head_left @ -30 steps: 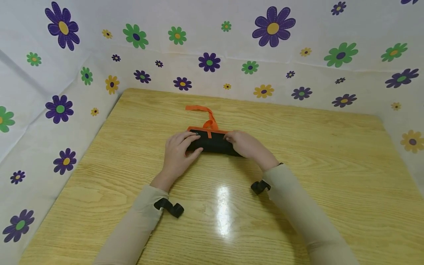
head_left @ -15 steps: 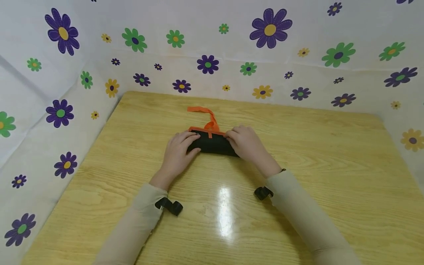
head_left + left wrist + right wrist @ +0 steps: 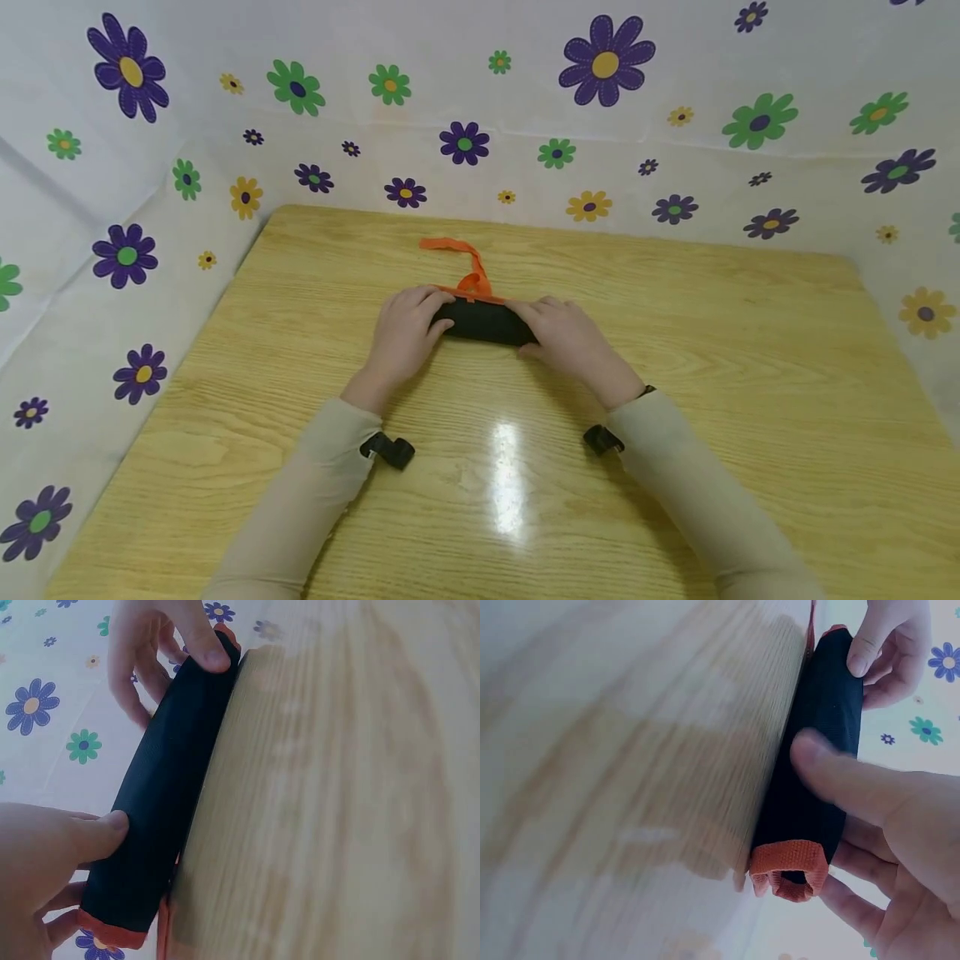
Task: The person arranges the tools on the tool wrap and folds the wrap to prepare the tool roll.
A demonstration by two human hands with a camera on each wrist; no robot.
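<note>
A black fabric roll-up pouch [image 3: 486,322] with orange trim lies across the table, rolled into a tube. Its orange tie strap [image 3: 450,243] trails behind it, looped near the roll and loose at the far end. My left hand [image 3: 403,337] grips the left end, thumb on the near side and fingers over the top. At the right end, my right hand [image 3: 573,343] holds the roll the same way. In the right wrist view, the orange-bound end [image 3: 789,859] shows the rolled layers. The left wrist view shows both thumbs pressing on the black cloth [image 3: 161,772].
The pouch rests on a wood-grain table [image 3: 750,375] toward its back half. Behind and to the left hangs a white cloth backdrop [image 3: 337,108] printed with flowers. Dark bands [image 3: 390,450] with stubs stick out at both sleeve cuffs.
The pouch has turned away from me, so its orange tab now sits at the top edge. My right hand has shifted from fingertips on top to thumb in front and fingers behind.
</note>
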